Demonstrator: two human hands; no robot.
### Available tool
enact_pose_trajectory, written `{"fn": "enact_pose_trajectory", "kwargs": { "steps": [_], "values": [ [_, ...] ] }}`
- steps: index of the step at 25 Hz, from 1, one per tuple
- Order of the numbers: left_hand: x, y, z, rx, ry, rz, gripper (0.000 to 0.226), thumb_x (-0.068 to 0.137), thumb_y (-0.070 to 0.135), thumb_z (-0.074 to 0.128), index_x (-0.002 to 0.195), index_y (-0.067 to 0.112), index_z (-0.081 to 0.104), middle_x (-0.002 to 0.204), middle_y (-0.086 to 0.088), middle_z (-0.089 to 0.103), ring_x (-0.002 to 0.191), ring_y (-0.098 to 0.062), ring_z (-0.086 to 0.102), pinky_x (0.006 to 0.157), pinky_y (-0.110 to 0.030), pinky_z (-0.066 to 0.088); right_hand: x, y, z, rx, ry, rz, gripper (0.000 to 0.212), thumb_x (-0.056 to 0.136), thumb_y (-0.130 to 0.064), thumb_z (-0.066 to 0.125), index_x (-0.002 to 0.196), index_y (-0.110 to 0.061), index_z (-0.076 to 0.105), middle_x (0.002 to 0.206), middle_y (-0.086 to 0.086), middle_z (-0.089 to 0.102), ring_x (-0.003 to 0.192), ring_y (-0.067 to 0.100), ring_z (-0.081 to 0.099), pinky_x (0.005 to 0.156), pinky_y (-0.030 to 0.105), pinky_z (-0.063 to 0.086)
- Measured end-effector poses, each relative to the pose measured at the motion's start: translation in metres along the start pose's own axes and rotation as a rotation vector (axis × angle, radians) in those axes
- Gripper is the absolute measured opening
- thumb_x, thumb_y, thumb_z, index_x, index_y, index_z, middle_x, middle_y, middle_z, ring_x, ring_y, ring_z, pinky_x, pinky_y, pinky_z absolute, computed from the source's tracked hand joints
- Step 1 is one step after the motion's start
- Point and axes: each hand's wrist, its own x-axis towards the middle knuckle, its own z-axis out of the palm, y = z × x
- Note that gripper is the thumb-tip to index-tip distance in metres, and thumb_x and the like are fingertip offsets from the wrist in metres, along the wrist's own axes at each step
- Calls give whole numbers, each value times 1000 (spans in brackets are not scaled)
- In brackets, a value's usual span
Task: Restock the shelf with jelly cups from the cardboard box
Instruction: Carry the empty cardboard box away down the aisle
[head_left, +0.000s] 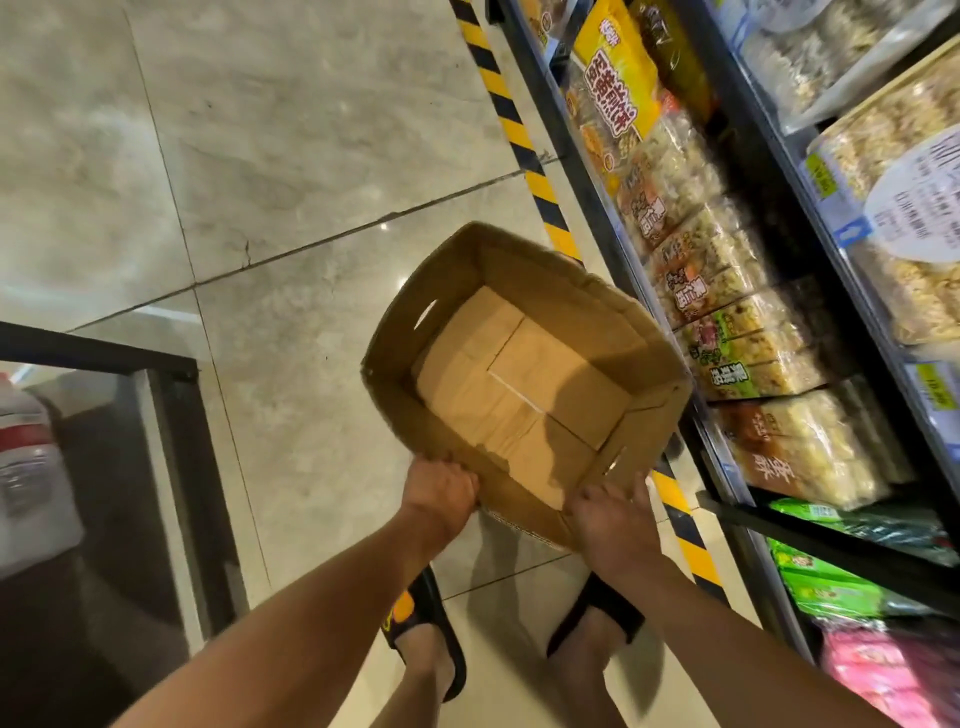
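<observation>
Nearest, at the bottom edge, two feet in black slippers (428, 618) stand on the pale tiled floor (260, 156), with both bare forearms reaching out above them. The left hand (441, 491) grips the near left corner of the cardboard box (524, 364), its fingers (457, 480) curled over the rim. The right hand (613, 517) grips the near right corner, and its fingers are wrapped around the wall there. Held between the two hands, the box hangs above the floor, tilted with its open top toward the camera. The folded bottom flaps are in full view, and an oval handle slot (426, 314) is cut in its left wall. The box's right side hangs just beside the shelf (589, 208).

To the near left stands a black-framed cabinet (171, 431) with a white jug (31, 483) behind its glass. A black-and-yellow striped tape (519, 140) runs along the floor at the foot of the shelf, from near right to far. On the shelf, pink packs (872, 670) and green packs (821, 587) lie nearest. Farther along, a row of clear bags of puffed snacks (727, 291) stands on edge, and a yellow bag (618, 67) sits at the far end. More clear packs lie on the level above, with price tags on its front rail.
</observation>
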Motion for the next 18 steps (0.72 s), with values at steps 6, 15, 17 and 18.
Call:
{"fn": "enact_pose_trajectory", "kwargs": {
  "steps": [6,15,17,18],
  "values": [
    [-17,48,32,-243,-92,-74,39,100,56,50,125,27,60,119,-1,67,118,-23,58,88,-37,53,12,31,-4,-24,23,22,29,82,-25,64,111,-32,66,115,-4,61,126,21,47,121,48,8],
    [-35,19,30,-640,-26,-117,78,81,77,60,146,40,39,150,5,40,140,-21,35,106,-40,44,12,34,-10,-1,50,-4,53,81,-19,71,130,-31,54,148,4,40,138,28,38,115,45,34],
    [-39,-11,33,-741,220,-229,88,83,72,63,156,40,24,164,4,20,150,-23,20,118,-47,34,9,30,-19,118,185,93,85,75,-20,81,148,-26,40,161,11,22,145,34,32,111,49,40],
    [-39,-27,35,-751,350,-323,93,84,66,67,159,37,18,168,2,12,153,-26,14,121,-50,29,10,30,-24,196,243,158,100,72,-22,85,155,-23,29,163,13,18,145,36,31,109,51,41]
  ]
}}
